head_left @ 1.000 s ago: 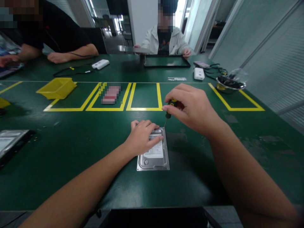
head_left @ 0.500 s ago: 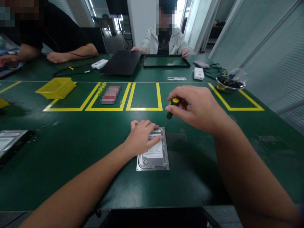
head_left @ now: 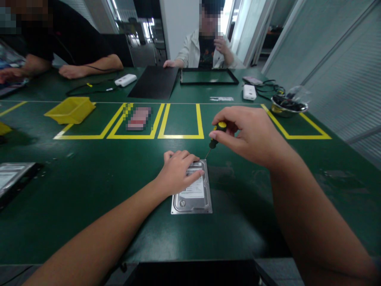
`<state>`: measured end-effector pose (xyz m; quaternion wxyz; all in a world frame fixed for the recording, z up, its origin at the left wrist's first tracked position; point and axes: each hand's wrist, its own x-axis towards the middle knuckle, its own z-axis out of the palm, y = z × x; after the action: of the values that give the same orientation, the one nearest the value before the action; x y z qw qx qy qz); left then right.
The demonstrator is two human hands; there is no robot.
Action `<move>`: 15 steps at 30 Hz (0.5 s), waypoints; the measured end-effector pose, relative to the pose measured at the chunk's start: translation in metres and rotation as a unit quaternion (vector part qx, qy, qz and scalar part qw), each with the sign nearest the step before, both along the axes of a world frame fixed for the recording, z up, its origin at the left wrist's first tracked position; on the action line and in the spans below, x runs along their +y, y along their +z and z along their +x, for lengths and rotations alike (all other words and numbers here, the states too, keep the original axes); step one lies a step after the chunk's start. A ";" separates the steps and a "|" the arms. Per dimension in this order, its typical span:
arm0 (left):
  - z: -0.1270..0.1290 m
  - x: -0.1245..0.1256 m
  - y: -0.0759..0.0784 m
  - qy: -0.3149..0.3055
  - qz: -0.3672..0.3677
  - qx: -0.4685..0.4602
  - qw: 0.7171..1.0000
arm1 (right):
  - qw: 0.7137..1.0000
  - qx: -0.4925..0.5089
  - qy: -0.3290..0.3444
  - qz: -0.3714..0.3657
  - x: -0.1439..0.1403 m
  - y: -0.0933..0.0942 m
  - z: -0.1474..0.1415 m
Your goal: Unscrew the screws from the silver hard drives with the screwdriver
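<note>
- At the far left edge, another hard drive [head_left: 12, 178] is lying flat on the green table [head_left: 89, 190], well apart from the hands.
- A yellow bin [head_left: 70, 109] is sitting farther back on the left, beside the yellow taped boxes [head_left: 180, 137].
- The left hand [head_left: 177, 171] is pressing palm down on the far half of the hard drive [head_left: 193, 196], fingers spread flat over its label and not curled around anything.
- The hard drive is lying flat near the middle of the table, close to the near edge, its silver near end showing below the hand.
- The screwdriver [head_left: 214, 139] is standing tilted, its tip touching the drive's far right corner, its yellow and black handle leaning up to the right.
- The right hand [head_left: 253, 135] is pinching the screwdriver handle, thumb and fingertips closed tight on it.
- A metal bowl [head_left: 288, 106] is sitting at the far right.
- Across the table, a person in a pale jacket is resting one hand on a black panel [head_left: 154, 81].
</note>
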<state>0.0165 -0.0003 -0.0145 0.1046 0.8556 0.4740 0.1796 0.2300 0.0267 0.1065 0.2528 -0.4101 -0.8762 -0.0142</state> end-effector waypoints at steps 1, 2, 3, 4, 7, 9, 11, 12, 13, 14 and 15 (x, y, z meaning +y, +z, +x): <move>0.000 0.000 0.000 0.000 0.001 0.000 1.000 | 1.000 -0.001 0.001 0.000 0.000 0.000 0.000; 0.000 0.000 0.000 -0.001 0.002 0.000 1.000 | 1.000 -0.003 0.002 0.000 0.001 0.000 0.000; 0.000 0.000 0.000 -0.001 0.003 -0.001 1.000 | 1.000 -0.005 0.002 -0.001 0.001 -0.001 0.000; 0.000 0.000 0.000 -0.001 0.004 -0.001 1.000 | 1.000 -0.007 0.003 -0.002 0.001 -0.001 0.000; 0.000 0.000 0.000 -0.002 0.005 0.000 1.000 | 1.000 -0.010 0.003 -0.002 0.002 -0.001 0.000; 0.000 0.000 0.000 -0.001 0.005 0.001 1.000 | 1.000 -0.010 0.003 -0.002 0.002 -0.001 0.000; 0.000 0.000 -0.001 -0.001 0.004 0.001 1.000 | 1.000 -0.009 0.002 -0.004 0.002 -0.001 0.000; 0.000 0.000 -0.001 -0.001 0.003 0.000 1.000 | 1.000 -0.008 0.001 -0.003 0.001 0.000 0.000; 0.000 0.000 -0.001 -0.002 0.002 -0.001 1.000 | 1.000 -0.008 0.000 -0.003 0.001 0.000 0.000; 0.000 0.000 -0.001 -0.002 0.002 -0.002 1.000 | 1.000 -0.007 0.000 -0.003 0.001 0.000 0.000; 0.000 0.000 -0.001 -0.002 0.002 -0.002 1.000 | 1.000 -0.007 0.000 -0.002 0.001 0.000 0.000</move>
<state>0.0166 -0.0003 -0.0151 0.1045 0.8562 0.4719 0.1824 0.2301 0.0275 0.1063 0.2460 -0.4105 -0.8779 -0.0152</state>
